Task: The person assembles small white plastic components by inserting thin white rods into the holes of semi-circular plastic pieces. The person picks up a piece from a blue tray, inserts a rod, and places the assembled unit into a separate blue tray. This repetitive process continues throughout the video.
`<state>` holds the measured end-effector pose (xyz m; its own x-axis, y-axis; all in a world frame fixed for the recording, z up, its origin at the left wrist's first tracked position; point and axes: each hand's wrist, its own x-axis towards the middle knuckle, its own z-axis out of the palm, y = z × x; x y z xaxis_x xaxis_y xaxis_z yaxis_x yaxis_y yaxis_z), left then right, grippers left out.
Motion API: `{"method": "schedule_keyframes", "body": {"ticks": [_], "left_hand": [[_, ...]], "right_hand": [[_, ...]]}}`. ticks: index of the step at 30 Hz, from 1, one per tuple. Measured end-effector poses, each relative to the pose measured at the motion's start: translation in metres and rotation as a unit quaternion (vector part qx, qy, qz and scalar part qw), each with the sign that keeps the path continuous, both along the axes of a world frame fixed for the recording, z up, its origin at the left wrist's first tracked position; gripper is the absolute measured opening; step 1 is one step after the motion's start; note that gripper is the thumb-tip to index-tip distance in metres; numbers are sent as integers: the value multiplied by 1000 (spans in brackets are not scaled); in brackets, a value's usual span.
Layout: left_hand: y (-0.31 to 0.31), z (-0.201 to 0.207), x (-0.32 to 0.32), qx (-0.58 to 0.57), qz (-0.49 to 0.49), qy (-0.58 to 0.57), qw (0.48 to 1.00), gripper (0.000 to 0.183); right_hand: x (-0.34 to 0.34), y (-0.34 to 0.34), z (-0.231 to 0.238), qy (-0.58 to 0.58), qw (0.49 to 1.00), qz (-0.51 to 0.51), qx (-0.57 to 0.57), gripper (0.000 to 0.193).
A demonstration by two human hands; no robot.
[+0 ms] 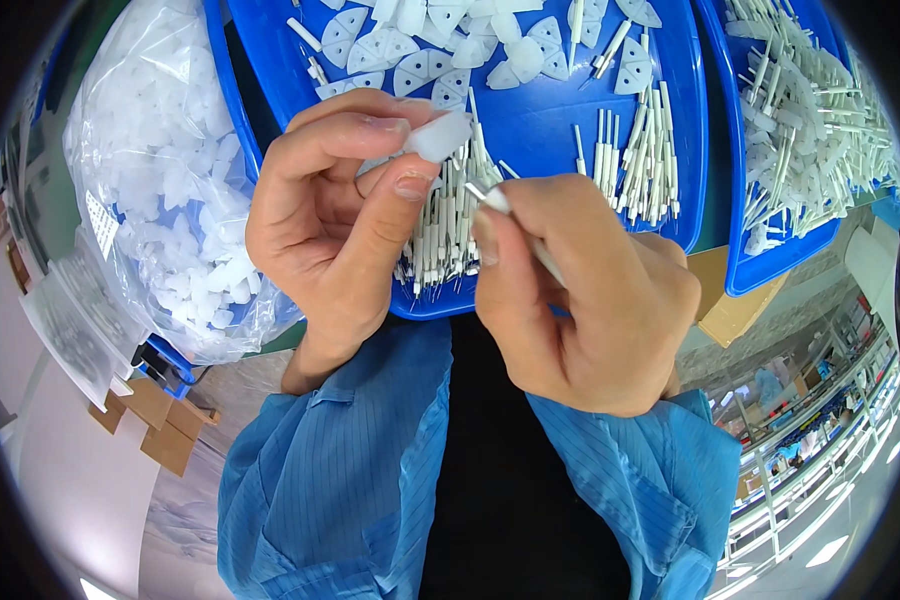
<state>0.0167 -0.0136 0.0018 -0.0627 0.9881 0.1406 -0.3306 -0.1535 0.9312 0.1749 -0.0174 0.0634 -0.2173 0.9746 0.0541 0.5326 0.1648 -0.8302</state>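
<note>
Between thumb and fingers of my left hand (pixel 340 205) is a translucent white plastic piece (pixel 440 137), pinched near its edge. My right hand (pixel 590 290) grips a thin white rod (pixel 545 255) with a metal pin at its tip. That tip points at the plastic piece, with a small gap between them. Both hands hover over a blue tray (pixel 530 125). Below and between them lie bundled white rods (pixel 448 230) with metal ends, and another group of rods (pixel 650 160) rests to the right. Loose fan-shaped plastic pieces (pixel 425 70) lie at the tray's far side.
A clear plastic bag (pixel 160 170) full of white pieces stands left of the tray. At the right, a second blue tray (pixel 805 245) holds a heap of rods joined with white pieces. Cardboard (pixel 735 300) shows under that tray, and shelving (pixel 820 430) stands farther right.
</note>
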Motion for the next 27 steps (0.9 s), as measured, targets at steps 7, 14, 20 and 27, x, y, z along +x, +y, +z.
{"method": "schedule_keyframes", "body": {"ticks": [7,14,20,27], "left_hand": [[-4,11,6,-53,9,-34,998,31],[-2,1,5,25,-27,-36,999,38],[-5,7,7,-39,-2,-2,999,25],[-5,8,4,-11,-34,8,999,24]], "right_hand": [[1,-2,1,-5,1000,-6,4,7],[-5,-2,-1,15,999,-24,18,6],[-6,-2,2,59,998,-25,-19,6],[-8,-5,2,49,998,-40,1,6]]}}
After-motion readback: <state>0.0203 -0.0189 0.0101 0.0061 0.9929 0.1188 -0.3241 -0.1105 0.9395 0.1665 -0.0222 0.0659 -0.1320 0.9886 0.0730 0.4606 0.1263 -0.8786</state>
